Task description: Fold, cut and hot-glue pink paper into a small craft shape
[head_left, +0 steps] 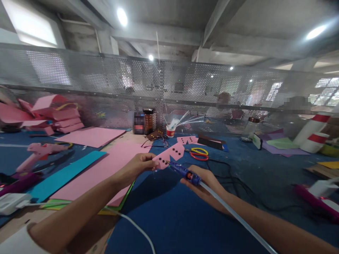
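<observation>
Pinched in my left hand (141, 165) is a pink paper cutout (172, 152) dotted with small black squares. My right hand (205, 178) grips a blue hot glue gun (182, 170), a long clear glue stick trailing from its rear end. The gun's nozzle meets or nearly meets the lower edge of the cutout; whether they touch I cannot tell. A similar pink cutout (189, 140) with black squares lies on the blue table (159, 218) behind. Beside it are scissors (199, 153) with yellow and red handles.
Large pink sheets (106, 173) and a teal strip (66, 173) lie at left, near a pink glue gun (39, 153). A paper cup (171, 132) holds clear glue sticks. Black cables (230, 173) cross the right side. A perforated metal screen (185, 88) stands behind.
</observation>
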Tool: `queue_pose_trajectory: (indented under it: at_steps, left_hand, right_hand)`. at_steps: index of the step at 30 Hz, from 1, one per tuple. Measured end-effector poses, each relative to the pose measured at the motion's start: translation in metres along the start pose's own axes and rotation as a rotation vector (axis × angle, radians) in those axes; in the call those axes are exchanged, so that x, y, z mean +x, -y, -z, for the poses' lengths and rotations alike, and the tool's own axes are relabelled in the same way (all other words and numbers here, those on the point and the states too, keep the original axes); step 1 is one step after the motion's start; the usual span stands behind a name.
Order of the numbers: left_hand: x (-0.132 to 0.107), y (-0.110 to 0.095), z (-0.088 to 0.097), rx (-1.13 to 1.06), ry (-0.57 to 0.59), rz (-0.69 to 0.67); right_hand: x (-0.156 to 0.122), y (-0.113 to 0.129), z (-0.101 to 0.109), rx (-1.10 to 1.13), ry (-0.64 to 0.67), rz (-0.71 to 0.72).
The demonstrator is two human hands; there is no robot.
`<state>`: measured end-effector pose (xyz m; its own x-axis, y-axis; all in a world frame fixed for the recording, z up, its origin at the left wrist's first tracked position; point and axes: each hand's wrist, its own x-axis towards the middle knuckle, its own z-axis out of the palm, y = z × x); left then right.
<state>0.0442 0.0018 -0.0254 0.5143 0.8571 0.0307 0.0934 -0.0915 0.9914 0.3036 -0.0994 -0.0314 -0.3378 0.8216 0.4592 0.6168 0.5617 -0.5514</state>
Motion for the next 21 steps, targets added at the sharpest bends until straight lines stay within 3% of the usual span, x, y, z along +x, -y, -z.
queue_pose_trajectory:
  at_steps: [6,13,17,21]
  left_hand:
    - [0.005,0.005,0.005,-0.047,-0.033,0.0]
    - [0.005,0.002,0.012,-0.03,-0.086,-0.046]
    - [0.003,-0.003,0.014,0.028,-0.11,-0.074]
    - [0.0,-0.007,0.011,0.118,-0.123,-0.093]
  right_hand:
    - [0.001,-0.003,0.001,-0.056,-0.059,0.019]
    - [0.001,-0.024,0.004,-0.205,-0.151,0.016]
    - [-0.013,-0.032,0.018,-0.263,0.04,0.061]
    - [-0.025,-0.036,0.029,-0.368,0.113,0.043]
